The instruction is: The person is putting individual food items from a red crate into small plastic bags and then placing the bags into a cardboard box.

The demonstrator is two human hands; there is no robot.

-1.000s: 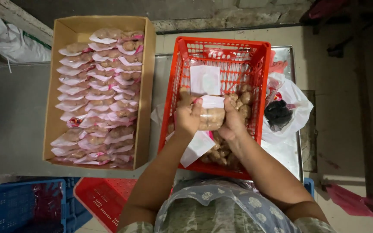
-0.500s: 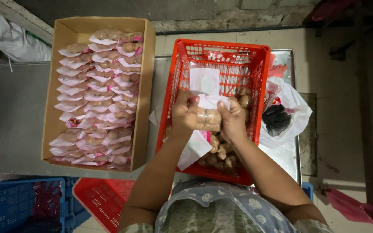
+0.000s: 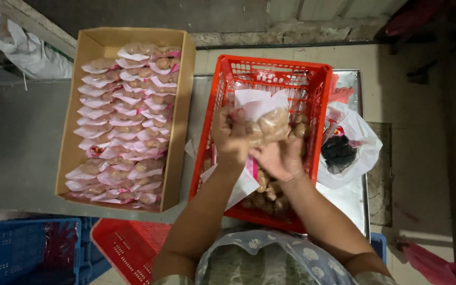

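Nearest, blue crate (image 3: 30,248) and second red crate (image 3: 127,245), both cut off below. Above red basket (image 3: 312,105): left hand (image 3: 229,134) and right hand (image 3: 275,155) both clamped on clear packet of brown balls (image 3: 267,126); fingertips partly hidden. Farther left, carton (image 3: 178,111) of packets.

We saw two bare forearms, without sleeves, reaching in from the near edge of the view. The left hand (image 3: 229,134) and the right hand (image 3: 275,158) wore no gloves, and we could make out no rings. A thin band circled the right wrist. At the near edge, the person wore a pale grey-blue garment (image 3: 270,258) printed with small white shell-like shapes, with a patterned short sleeve at each shoulder.
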